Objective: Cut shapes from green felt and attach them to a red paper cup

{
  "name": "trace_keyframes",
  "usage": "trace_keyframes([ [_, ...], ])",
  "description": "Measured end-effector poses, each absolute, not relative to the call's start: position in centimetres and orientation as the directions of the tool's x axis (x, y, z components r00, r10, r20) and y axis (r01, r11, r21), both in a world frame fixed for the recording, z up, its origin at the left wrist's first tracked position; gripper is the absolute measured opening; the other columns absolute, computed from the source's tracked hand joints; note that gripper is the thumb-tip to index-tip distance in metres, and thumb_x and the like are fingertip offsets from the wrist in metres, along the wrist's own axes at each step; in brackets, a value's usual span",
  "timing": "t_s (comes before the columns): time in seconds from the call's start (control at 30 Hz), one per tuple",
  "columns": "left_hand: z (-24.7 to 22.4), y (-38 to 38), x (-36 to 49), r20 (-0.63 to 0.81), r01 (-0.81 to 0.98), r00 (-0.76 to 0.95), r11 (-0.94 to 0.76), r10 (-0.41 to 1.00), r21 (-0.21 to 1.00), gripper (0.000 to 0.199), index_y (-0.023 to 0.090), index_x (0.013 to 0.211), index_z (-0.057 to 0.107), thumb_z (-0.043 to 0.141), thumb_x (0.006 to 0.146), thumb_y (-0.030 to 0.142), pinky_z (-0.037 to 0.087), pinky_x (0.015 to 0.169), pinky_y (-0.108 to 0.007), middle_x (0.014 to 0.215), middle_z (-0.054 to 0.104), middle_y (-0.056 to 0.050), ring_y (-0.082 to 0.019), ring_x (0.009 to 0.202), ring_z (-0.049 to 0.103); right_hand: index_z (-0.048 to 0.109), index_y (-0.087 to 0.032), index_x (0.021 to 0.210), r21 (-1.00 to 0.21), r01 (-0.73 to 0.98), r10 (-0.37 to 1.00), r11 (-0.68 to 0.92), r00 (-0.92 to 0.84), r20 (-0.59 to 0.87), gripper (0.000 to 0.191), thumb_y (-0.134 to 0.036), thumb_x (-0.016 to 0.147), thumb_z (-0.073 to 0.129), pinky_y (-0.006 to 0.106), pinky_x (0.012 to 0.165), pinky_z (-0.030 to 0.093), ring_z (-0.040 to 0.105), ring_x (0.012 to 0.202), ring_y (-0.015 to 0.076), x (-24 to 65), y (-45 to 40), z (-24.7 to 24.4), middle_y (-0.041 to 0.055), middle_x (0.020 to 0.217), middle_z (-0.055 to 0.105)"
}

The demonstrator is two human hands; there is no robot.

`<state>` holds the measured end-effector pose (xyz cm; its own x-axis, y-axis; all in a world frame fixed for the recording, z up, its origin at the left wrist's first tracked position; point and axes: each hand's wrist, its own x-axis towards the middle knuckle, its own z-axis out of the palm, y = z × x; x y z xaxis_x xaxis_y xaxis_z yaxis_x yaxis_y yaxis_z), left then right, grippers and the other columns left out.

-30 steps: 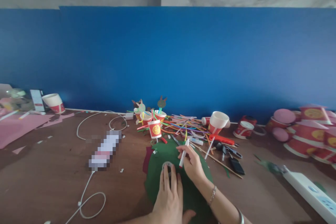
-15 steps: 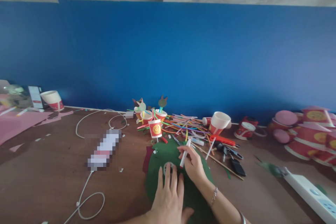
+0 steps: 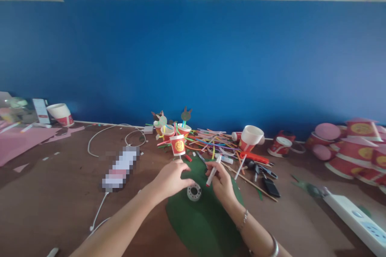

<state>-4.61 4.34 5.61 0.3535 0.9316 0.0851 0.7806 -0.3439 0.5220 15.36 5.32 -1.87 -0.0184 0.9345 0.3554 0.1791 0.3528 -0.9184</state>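
Observation:
A large green paper sheet lies on the brown table, and a round white ring with holes around it rests on the sheet. My left hand is above the sheet's left edge, thumb and fingers apart and holding nothing, just up and left of the ring. My right hand grips a white marker with a red tip, over the right part of the sheet. Scissors lie partly on the sheet's far edge. A red cup stands beyond my left hand.
Colourful strips and cups lie along the blue wall. Keys, a stick and a power strip are at right. A phone with a white cable and pink paper are at left.
My left hand has lifted off the ring and moved left and away from me, leaving the ring uncovered. My right hand still grips the marker, nearly in place.

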Motion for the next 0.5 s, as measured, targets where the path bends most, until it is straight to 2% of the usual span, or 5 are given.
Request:
trace_keyframes([
  [0.2, 5.2, 3.9, -3.2, -0.046, 0.791, 0.46, -0.386, 0.887, 0.475, 0.062, 0.02, 0.096, 0.063, 0.07, 0.05, 0.061, 0.045, 0.072, -0.028, 0.097, 0.062, -0.006, -0.024, 0.088, 0.059, 0.059, -0.019, 0.094, -0.9, 0.241, 0.928, 0.363, -0.012, 0.372, 0.04, -0.006, 0.062, 0.039, 0.024, 0.053, 0.05, 0.056, 0.067, 0.0152, 15.5, 5.4, -1.8, 0.0032, 0.079, 0.057],
  [0.33, 4.9, 4.1, -2.4, -0.048, 0.786, 0.532, -0.471, 0.846, 0.4, 0.049, 0.021, 0.087, 0.065, 0.075, 0.049, 0.05, 0.045, 0.068, -0.028, 0.086, 0.062, -0.005, -0.024, 0.086, 0.058, 0.06, -0.019, 0.094, -0.89, 0.265, 0.924, 0.372, -0.018, 0.381, 0.04, -0.006, 0.062, 0.04, 0.025, 0.055, 0.05, 0.057, 0.067, 0.0154, 15.6, 5.4, -1.8, 0.0037, 0.081, 0.058],
  [0.5, 4.7, 4.5, -2.2, -0.065, 0.781, 0.558, -0.497, 0.827, 0.378, 0.045, 0.021, 0.088, 0.066, 0.076, 0.051, 0.043, 0.045, 0.069, -0.027, 0.086, 0.062, -0.005, -0.024, 0.089, 0.057, 0.059, -0.019, 0.095, -0.893, 0.27, 0.93, 0.361, -0.036, 0.365, 0.041, -0.004, 0.062, 0.039, 0.024, 0.054, 0.05, 0.057, 0.068, 0.0156, 15.6, 5.4, -1.9, 0.0034, 0.081, 0.056],
])
